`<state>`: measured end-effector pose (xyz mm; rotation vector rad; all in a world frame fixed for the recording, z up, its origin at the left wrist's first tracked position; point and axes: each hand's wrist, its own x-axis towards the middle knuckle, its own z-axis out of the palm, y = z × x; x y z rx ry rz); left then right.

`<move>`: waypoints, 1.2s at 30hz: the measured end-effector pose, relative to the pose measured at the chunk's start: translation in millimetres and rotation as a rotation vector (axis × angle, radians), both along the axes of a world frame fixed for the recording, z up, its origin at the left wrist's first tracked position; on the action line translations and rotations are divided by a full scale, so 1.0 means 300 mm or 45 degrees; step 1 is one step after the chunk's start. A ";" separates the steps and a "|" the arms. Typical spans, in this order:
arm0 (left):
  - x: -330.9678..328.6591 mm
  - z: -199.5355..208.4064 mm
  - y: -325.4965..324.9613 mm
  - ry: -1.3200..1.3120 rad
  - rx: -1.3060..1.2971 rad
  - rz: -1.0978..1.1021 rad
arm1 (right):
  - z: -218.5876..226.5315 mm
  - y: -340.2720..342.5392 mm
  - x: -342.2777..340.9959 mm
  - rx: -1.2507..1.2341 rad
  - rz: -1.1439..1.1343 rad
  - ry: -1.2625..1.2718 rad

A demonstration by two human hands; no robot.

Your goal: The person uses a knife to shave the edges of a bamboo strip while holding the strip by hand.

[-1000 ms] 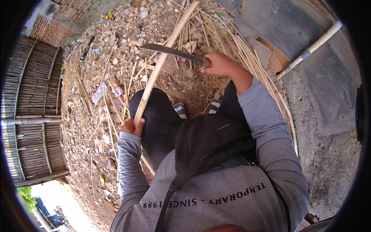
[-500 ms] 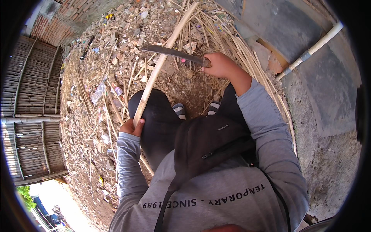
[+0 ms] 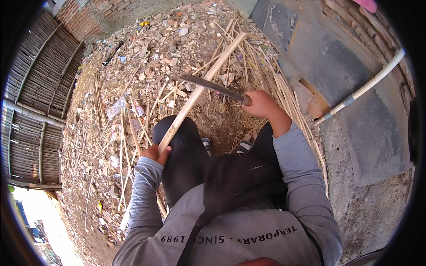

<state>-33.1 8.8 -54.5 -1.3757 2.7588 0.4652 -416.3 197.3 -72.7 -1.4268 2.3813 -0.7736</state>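
My left hand [image 3: 155, 154] grips the near end of a long pale bamboo stick [image 3: 202, 89] that slants up and away over my left knee. My right hand [image 3: 262, 104] is closed on the handle of a long dark knife [image 3: 212, 86]. Its blade lies across the stick about halfway along, touching it. Grey sleeves cover both forearms, and my dark trousers and striped sandals show below the stick.
Thin bamboo strips [image 3: 270, 75] lie heaped on the dirt beyond my knees, among rubble and litter [image 3: 146, 66]. A woven bamboo fence [image 3: 35, 106] stands at the left. A grey concrete wall [image 3: 364, 133] with a white pipe [image 3: 364, 86] runs along the right.
The blade has slid slightly along the stick; both hands keep their grip and stay almost in place.
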 end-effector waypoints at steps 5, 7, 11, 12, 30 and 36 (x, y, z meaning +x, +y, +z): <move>-0.015 0.018 0.002 -0.052 0.047 0.001 | -0.025 -0.018 -0.004 0.033 0.043 -0.082; -0.011 0.008 -0.005 -0.066 0.038 -0.001 | 0.000 -0.017 0.012 0.066 0.024 -0.120; -0.009 -0.005 -0.012 -0.094 0.011 -0.033 | 0.028 -0.010 0.044 0.014 0.022 -0.122; -0.009 -0.004 -0.010 -0.080 0.006 -0.034 | 0.024 -0.012 0.043 0.028 -0.004 -0.083; -0.005 0.017 -0.018 -0.050 0.110 -0.048 | -0.025 -0.023 0.024 -0.029 0.045 -0.085; 0.004 -0.007 -0.020 0.016 0.095 -0.052 | -0.042 -0.018 0.016 -0.056 0.063 -0.058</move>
